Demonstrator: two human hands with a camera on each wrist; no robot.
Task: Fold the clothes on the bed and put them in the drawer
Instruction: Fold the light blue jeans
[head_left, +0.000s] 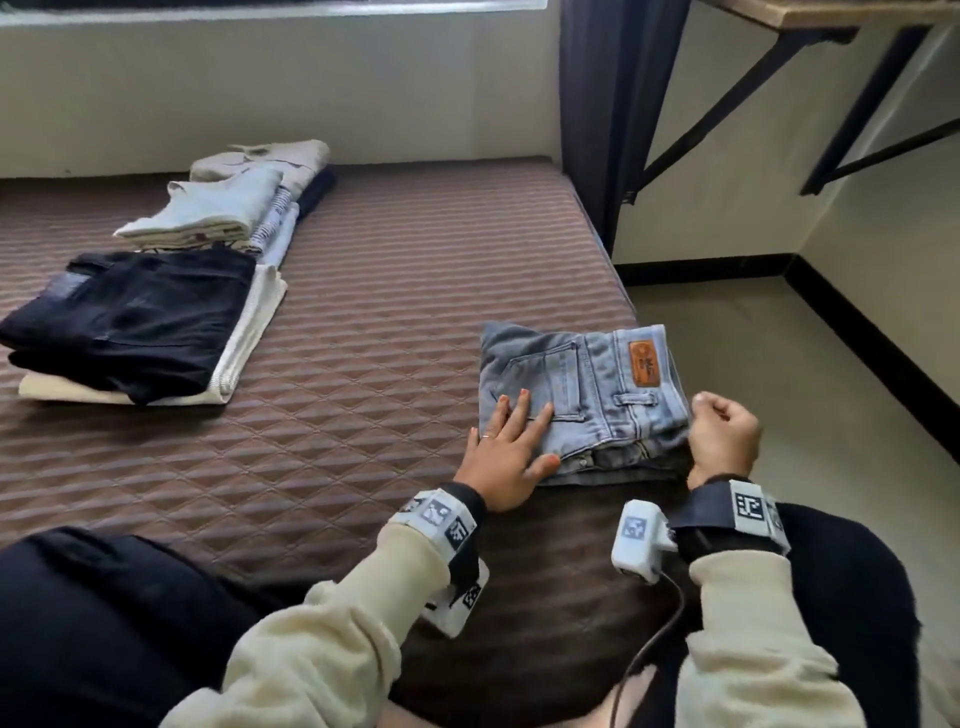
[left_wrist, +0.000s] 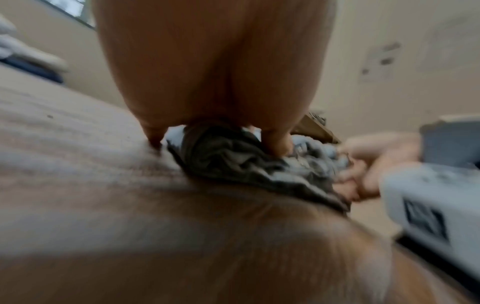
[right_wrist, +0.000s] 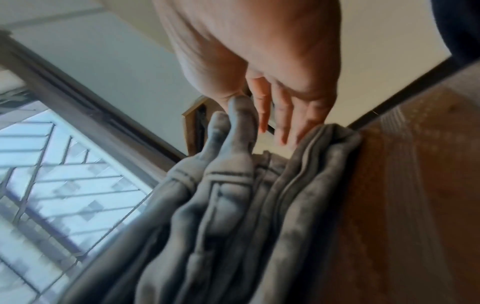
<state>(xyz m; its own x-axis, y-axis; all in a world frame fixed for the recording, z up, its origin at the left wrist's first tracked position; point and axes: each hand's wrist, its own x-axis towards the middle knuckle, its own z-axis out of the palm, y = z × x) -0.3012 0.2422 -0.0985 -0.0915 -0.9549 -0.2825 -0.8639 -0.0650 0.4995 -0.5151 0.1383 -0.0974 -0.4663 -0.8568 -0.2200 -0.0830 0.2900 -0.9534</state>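
A pair of light-blue jeans (head_left: 587, 384), folded into a square with the leather patch up, lies near the right edge of the brown quilted bed (head_left: 363, 338). My left hand (head_left: 519, 436) lies flat on the jeans' near left corner, fingers spread and straight, pressing down. My right hand (head_left: 714, 421) is curled at the jeans' right edge. In the right wrist view the right hand (right_wrist: 272, 98) has the upper folds of the jeans (right_wrist: 233, 205) between thumb and fingers. The left wrist view is blurred; my left hand (left_wrist: 215, 61) rests on the jeans (left_wrist: 233, 158). No drawer is in view.
Folded black trousers on a cream garment (head_left: 130, 322) sit at the bed's left, with a stack of pale folded clothes (head_left: 228, 208) behind them by the wall. A dark curtain (head_left: 613, 104) and shelf brackets (head_left: 779, 78) stand right of the bed, above bare floor (head_left: 779, 389).
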